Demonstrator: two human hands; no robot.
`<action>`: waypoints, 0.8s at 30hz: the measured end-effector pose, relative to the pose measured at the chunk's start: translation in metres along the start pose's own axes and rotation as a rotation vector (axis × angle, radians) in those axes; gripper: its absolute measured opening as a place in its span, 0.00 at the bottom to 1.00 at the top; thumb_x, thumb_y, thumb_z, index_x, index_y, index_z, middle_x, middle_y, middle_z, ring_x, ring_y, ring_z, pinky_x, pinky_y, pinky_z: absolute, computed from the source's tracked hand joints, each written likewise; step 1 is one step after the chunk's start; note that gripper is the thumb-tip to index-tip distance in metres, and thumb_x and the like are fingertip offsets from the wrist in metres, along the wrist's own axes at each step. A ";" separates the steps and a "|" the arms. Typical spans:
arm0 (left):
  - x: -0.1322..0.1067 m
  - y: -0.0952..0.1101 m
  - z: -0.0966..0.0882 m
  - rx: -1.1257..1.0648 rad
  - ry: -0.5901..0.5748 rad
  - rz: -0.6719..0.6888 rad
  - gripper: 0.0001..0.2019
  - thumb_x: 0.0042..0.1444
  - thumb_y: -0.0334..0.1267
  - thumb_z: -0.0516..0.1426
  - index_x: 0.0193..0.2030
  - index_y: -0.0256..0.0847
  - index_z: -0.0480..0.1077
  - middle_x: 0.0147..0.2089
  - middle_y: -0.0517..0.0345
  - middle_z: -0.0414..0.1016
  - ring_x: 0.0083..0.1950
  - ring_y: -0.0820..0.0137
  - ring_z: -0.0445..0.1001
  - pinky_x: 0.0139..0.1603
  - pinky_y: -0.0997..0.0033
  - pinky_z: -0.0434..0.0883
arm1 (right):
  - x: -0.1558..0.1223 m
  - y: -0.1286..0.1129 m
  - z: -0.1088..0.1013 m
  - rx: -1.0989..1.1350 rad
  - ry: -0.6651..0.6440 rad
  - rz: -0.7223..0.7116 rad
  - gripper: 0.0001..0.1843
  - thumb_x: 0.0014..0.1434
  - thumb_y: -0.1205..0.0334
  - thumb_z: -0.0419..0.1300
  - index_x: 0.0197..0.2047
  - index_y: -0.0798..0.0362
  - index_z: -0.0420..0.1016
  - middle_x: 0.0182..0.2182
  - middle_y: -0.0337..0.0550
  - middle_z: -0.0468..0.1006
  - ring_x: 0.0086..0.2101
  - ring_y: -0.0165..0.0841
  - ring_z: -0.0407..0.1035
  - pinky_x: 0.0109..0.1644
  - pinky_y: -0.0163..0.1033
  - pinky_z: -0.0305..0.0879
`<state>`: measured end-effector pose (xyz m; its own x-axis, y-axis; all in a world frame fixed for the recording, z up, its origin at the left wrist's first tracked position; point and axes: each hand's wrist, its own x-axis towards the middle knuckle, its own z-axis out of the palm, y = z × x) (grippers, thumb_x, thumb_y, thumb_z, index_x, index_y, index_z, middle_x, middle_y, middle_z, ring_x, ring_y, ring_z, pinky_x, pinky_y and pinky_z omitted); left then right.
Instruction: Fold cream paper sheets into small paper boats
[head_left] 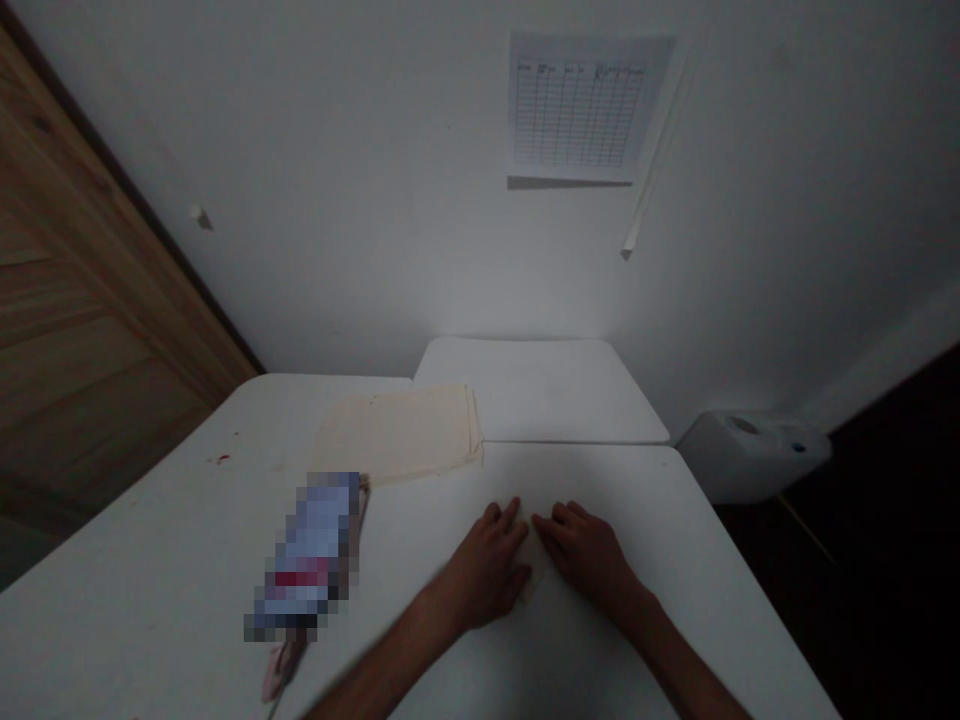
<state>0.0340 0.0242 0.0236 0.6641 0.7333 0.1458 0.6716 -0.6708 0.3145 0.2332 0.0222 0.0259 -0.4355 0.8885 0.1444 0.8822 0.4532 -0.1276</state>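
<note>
Low over the white table [420, 560], my two hands are close together with fingers bent and fingertips pressed down. Between them shows a small piece of cream cloth [534, 568], pale against the tabletop and mostly covered. My left hand [491, 568] rests on its left side, thumb bent toward the near edge. At its upper right, my right hand [589, 555] has its index finger extended inward and the other fingers curled. Further left lies a flat stack of cream cloth sheets [405, 432], with loose threads at the right edge.
A pixelated flat object [311, 550] with a pinkish strap [279, 668] lies left of my hands. A raised white panel [544, 390] meets the wall at the back. A printed chart [577, 110] hangs above. Right of the table stands a white container [750, 455]; a wooden door [97, 300] is left.
</note>
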 end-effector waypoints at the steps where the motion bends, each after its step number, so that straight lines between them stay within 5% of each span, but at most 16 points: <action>1: 0.000 0.000 0.000 0.004 0.006 0.001 0.22 0.53 0.35 0.57 0.55 0.36 0.62 0.65 0.40 0.58 0.63 0.50 0.60 0.61 0.48 0.60 | -0.002 0.001 0.001 -0.001 0.007 0.001 0.12 0.67 0.61 0.51 0.49 0.44 0.73 0.36 0.42 0.74 0.39 0.34 0.66 0.39 0.34 0.61; 14: -0.003 -0.002 0.002 -0.016 0.071 0.041 0.15 0.56 0.34 0.55 0.52 0.39 0.63 0.64 0.44 0.61 0.61 0.54 0.63 0.60 0.48 0.60 | -0.023 0.008 0.009 0.011 0.076 0.018 0.12 0.66 0.62 0.52 0.49 0.45 0.74 0.36 0.43 0.73 0.38 0.34 0.66 0.39 0.35 0.60; 24: -0.011 -0.004 0.006 0.006 0.085 0.083 0.22 0.59 0.33 0.51 0.61 0.36 0.58 0.65 0.42 0.60 0.63 0.54 0.61 0.59 0.49 0.62 | -0.022 0.005 0.006 0.012 0.069 0.039 0.12 0.66 0.61 0.52 0.49 0.45 0.74 0.36 0.43 0.73 0.38 0.34 0.66 0.40 0.36 0.60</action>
<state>0.0263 0.0183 0.0154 0.6876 0.6815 0.2504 0.6172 -0.7303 0.2928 0.2466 0.0053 0.0159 -0.3875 0.8984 0.2068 0.8958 0.4199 -0.1456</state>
